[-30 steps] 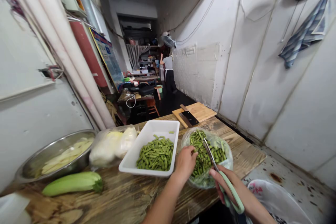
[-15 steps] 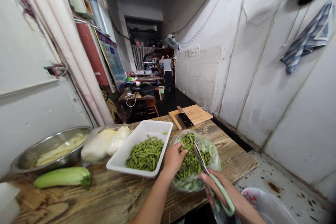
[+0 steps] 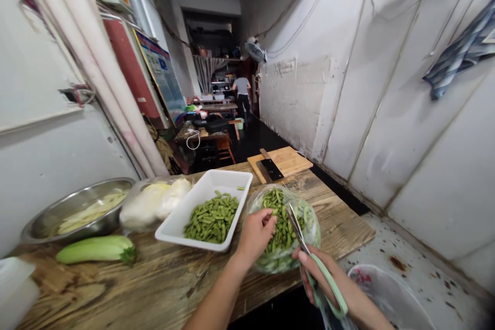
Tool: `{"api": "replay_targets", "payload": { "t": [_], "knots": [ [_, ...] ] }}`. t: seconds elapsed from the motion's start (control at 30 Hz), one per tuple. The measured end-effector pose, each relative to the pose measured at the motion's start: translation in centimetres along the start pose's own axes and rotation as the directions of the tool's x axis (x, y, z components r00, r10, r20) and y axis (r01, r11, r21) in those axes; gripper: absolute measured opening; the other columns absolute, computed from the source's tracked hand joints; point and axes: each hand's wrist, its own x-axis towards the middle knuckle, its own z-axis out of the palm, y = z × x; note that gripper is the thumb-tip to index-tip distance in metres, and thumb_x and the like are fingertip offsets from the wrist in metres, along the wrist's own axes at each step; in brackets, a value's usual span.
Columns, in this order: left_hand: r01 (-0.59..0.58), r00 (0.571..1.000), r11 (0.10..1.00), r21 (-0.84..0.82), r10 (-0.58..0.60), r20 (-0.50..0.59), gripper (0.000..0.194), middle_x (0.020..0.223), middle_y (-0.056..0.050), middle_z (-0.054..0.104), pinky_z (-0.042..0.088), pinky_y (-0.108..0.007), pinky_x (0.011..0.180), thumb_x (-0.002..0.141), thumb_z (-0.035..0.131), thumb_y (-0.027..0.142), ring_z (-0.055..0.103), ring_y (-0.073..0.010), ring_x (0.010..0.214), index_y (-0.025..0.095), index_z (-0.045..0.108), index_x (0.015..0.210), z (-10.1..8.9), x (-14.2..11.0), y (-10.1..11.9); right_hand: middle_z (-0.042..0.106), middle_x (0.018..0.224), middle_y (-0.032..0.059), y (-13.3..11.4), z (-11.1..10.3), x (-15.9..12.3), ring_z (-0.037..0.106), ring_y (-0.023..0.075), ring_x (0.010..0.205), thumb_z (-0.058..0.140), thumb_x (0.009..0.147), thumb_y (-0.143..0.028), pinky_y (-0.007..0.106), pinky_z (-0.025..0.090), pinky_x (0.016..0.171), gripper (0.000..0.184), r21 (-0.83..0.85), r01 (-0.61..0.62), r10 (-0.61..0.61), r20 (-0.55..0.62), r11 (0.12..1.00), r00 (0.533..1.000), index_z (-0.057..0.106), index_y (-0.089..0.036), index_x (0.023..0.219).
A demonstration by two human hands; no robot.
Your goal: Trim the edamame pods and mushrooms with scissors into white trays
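Observation:
My left hand [image 3: 256,233] is closed in a pinch over the clear plastic bag [image 3: 315,227], with a green soybean pod [image 3: 275,212] at its fingertips. Many more pods [image 3: 284,232] fill the open bag. Gripped in my right hand [image 3: 332,273] is a pair of scissors [image 3: 297,229] with pale green handles. Its blades are slightly apart and point away from me above the pods, just right of my left fingertips. To the left stands a white plastic tray [image 3: 170,234] holding a heap of pods.
A cleaver [image 3: 270,169] lies on a wooden cutting board [image 3: 292,161] at the table's far end. Leftward are a bagged pale vegetable [image 3: 145,206], a metal bowl [image 3: 34,229] and a green squash [image 3: 96,250]. A lined bin [image 3: 386,299] stands lower right. A person [image 3: 242,94] stands far back.
The view has shifted slightly. Both hands stay over the bag, with a pod now showing at my left fingertips. The far person's raised arms have come down.

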Motion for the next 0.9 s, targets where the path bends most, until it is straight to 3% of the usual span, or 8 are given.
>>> {"api": "replay_targets", "payload": {
  "t": [0.2, 0.33, 0.47, 0.63, 0.7, 0.77, 0.9],
  "knots": [
    [-0.006, 0.999, 1.000, 0.010, 0.005, 0.051, 0.031, 0.067, -0.002, 0.068, 0.045, -0.028, 0.056, 0.083, 0.061, 0.039, 0.056, -0.0152, 0.054, 0.017, 0.077, 0.096, -1.7, -0.2, 0.9, 0.051, 0.055, -0.0044, -0.8, 0.4, 0.1, 0.053, 0.0145, 0.050, 0.046, 0.093, -0.069, 0.025, 0.043, 0.052, 0.050, -0.190, -0.014, 0.002, -0.062, 0.982, 0.998, 0.054, -0.020, 0.097],
    [-0.067, 0.990, 0.996, 0.051, 0.061, 0.126, 0.028, 0.067, -0.002, 0.069, 0.047, -0.029, 0.063, 0.084, 0.059, 0.039, 0.059, -0.0178, 0.062, 0.018, 0.078, 0.087, -2.7, -0.2, 1.4, 0.062, 0.073, 0.0024, -1.9, 1.0, 0.0, 0.058, 0.0175, 0.066, 0.048, 0.096, -0.057, 0.026, 0.043, 0.061, 0.038, -0.394, 0.019, -0.068, -0.111, 0.919, 0.991, 0.057, -0.020, 0.087],
    [-0.119, 0.973, 0.991, 0.067, 0.103, 0.206, 0.031, 0.061, -0.002, 0.064, 0.043, -0.028, 0.061, 0.085, 0.056, 0.039, 0.056, -0.0176, 0.062, 0.019, 0.070, 0.066, -3.8, -0.2, 1.7, 0.065, 0.083, 0.0057, -2.5, 1.9, 0.6, 0.060, 0.0204, 0.075, 0.050, 0.096, -0.055, 0.028, 0.043, 0.068, 0.038, -0.488, 0.033, -0.114, -0.137, 0.872, 0.984, 0.059, -0.020, 0.086],
    [-0.102, 0.970, 0.994, 0.030, 0.093, 0.226, 0.037, 0.057, 0.000, 0.056, 0.036, -0.026, 0.058, 0.087, 0.054, 0.042, 0.048, -0.0141, 0.057, 0.019, 0.060, 0.059, -4.6, -0.4, 0.8, 0.062, 0.078, 0.0049, -2.8, 2.9, 1.7, 0.059, 0.0200, 0.071, 0.048, 0.095, -0.060, 0.028, 0.040, 0.063, 0.044, -0.514, 0.011, -0.093, -0.135, 0.858, 0.986, 0.058, -0.019, 0.083],
    [-0.027, 0.969, 0.999, -0.020, 0.031, 0.244, 0.038, 0.052, 0.002, 0.050, 0.033, -0.026, 0.054, 0.086, 0.056, 0.045, 0.043, -0.0121, 0.053, 0.019, 0.059, 0.058, -4.6, -0.5, 0.2, 0.058, 0.071, 0.0032, -2.8, 3.2, 2.0, 0.056, 0.0186, 0.066, 0.047, 0.095, -0.061, 0.027, 0.037, 0.060, 0.046, -0.515, -0.016, -0.068, -0.144, 0.857, 0.987, 0.055, -0.019, 0.078],
    [0.124, 0.952, 0.984, -0.130, -0.081, 0.294, 0.038, 0.051, 0.003, 0.050, 0.031, -0.024, 0.049, 0.083, 0.061, 0.049, 0.040, -0.0098, 0.047, 0.018, 0.063, 0.063, -4.3, -0.4, -0.5, 0.054, 0.065, 0.0015, -2.6, 3.3, 2.2, 0.052, 0.0167, 0.061, 0.048, 0.093, -0.064, 0.027, 0.034, 0.056, 0.049, -0.509, -0.040, -0.051, -0.163, 0.860, 0.985, 0.051, -0.020, 0.072],
    [0.401, 0.893, 0.801, -0.445, -0.233, 0.386, 0.039, 0.070, -0.001, 0.066, 0.034, -0.020, 0.043, 0.067, 0.081, 0.049, 0.048, -0.0069, 0.049, 0.013, 0.069, 0.078, -3.4, 0.0, -1.2, 0.046, 0.055, -0.0029, -2.0, 3.2, 2.0, 0.046, 0.0135, 0.048, 0.052, 0.088, -0.070, 0.025, 0.031, 0.047, 0.051, -0.350, -0.112, 0.057, -0.163, 0.930, 0.985, 0.047, -0.022, 0.073]
  ]
}}
